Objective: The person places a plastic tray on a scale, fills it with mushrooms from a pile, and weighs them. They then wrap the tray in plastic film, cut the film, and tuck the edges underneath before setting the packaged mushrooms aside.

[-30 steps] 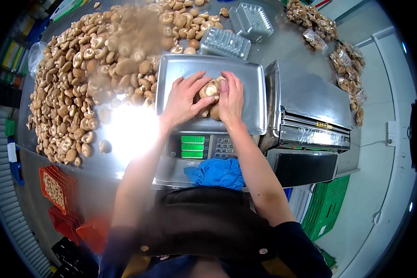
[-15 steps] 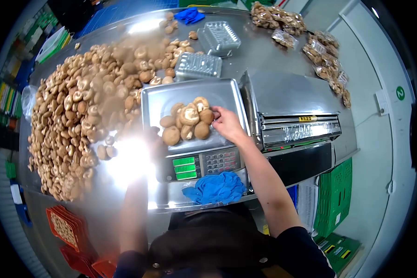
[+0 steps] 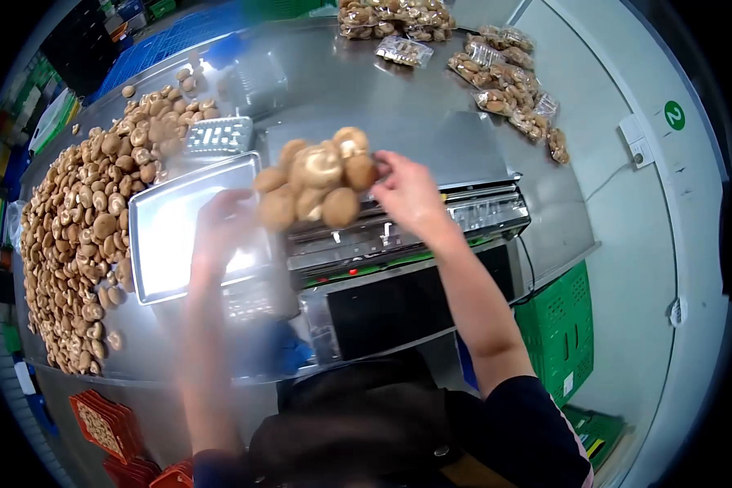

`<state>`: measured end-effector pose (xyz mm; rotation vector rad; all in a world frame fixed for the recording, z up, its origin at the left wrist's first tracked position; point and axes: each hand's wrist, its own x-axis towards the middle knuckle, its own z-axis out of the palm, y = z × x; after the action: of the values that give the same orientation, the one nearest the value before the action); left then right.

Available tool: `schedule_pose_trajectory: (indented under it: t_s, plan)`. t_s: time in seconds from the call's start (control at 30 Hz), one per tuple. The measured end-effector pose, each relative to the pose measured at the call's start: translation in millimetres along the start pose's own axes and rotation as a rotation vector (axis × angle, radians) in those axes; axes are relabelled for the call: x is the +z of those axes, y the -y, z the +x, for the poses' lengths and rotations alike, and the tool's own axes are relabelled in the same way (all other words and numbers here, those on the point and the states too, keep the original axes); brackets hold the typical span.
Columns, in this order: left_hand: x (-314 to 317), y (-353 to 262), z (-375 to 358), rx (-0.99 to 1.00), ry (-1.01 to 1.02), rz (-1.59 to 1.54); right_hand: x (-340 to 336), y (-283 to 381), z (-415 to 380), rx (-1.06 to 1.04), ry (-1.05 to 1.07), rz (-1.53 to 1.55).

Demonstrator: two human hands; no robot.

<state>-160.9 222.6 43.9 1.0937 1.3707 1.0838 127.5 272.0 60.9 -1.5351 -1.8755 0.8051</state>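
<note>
A bunch of brown mushrooms (image 3: 315,175) is held up in front of me, above the front of a metal machine (image 3: 407,220). Whatever carries the mushrooms from below is hidden. My right hand (image 3: 411,191) is closed at their right edge, thumb and fingers pinching beside a mushroom. At the left edge is my left hand (image 3: 226,215), smeared by motion and glare; it appears to grip that side. Left of the bunch, the scale's metal pan (image 3: 159,244) shows a bare, shining surface. The scale's display is blurred under my left arm.
Loose mushrooms (image 3: 77,236) are heaped along the left of the steel table. A clear plastic tray (image 3: 220,136) lies behind the pan. Wrapped mushroom packs (image 3: 496,77) sit at the far right. A blue cloth (image 3: 289,350) lies at the front edge; green crates (image 3: 557,333) stand below right.
The mushrooms have left the scale pan and moved right with my hands, over the machine's front. My view has turned right, so the table's things appear farther left.
</note>
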Motion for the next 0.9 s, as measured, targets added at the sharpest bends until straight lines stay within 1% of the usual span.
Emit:
schedule_pose_trajectory:
  t_s: [0.03,0.07,0.1,0.13,0.17,0.2,0.27,0.37,0.4,0.47,0.5,0.53,0.57,0.6,0.63,0.67,0.7,0.77,0.8,0.87,0.9]
  plan:
    - [25,-3,12,0.042,0.024,0.032,-22,-15,3,-0.002,-0.020,-0.015]
    - [52,-8,21,0.023,0.036,0.020,-41,-31,6,-0.004,-0.037,-0.028]
    - [76,-10,32,0.012,0.039,0.079,-58,-46,10,0.010,-0.040,0.003]
    - [96,-9,43,-0.004,0.062,0.101,-70,-70,17,0.037,-0.026,0.068]
    - [114,-11,51,-0.043,0.066,0.129,-82,-87,22,0.057,-0.008,0.065]
    - [126,4,67,-0.042,0.090,0.116,-91,-101,26,0.079,0.007,0.062]
    - [144,5,78,-0.035,0.105,0.194,-100,-125,33,0.090,0.016,0.103]
    - [158,4,85,-0.098,0.098,0.270,-107,-140,36,0.148,0.073,0.183]
    - [158,4,84,-0.035,0.098,0.333,-109,-142,37,0.173,0.099,0.213]
    - [150,5,71,0.088,0.106,0.455,-122,-143,30,0.094,0.169,0.131]
    - [143,-1,52,0.218,0.094,0.489,-132,-141,24,0.054,0.204,0.086]
    - [135,-6,36,0.411,0.072,0.650,-149,-137,12,-0.078,0.192,-0.075]
    - [122,-6,22,0.511,0.056,0.854,-167,-135,0,-0.213,0.181,-0.238]
    - [117,-23,3,0.574,0.093,1.092,-182,-140,-12,-0.322,0.205,-0.354]
    - [112,-37,-9,0.555,0.214,1.283,-196,-146,-22,-0.432,0.229,-0.470]
    - [111,-42,-13,0.586,0.270,1.379,-202,-151,-26,-0.543,0.253,-0.583]
    - [110,-47,-17,0.623,0.327,1.471,-202,-153,-25,-0.558,0.307,-0.608]
    - [115,-50,-16,0.822,0.307,1.460,-201,-157,-25,-0.584,0.413,-0.655]
    - [118,-39,-10,0.851,0.343,1.400,-197,-157,-25,-0.609,0.408,-0.600]
    - [123,-28,-3,0.970,0.404,1.306,-182,-160,-21,-0.662,0.395,-0.496]
    - [118,-21,-7,0.899,0.411,1.223,-177,-172,-26,-0.651,0.298,-0.318]
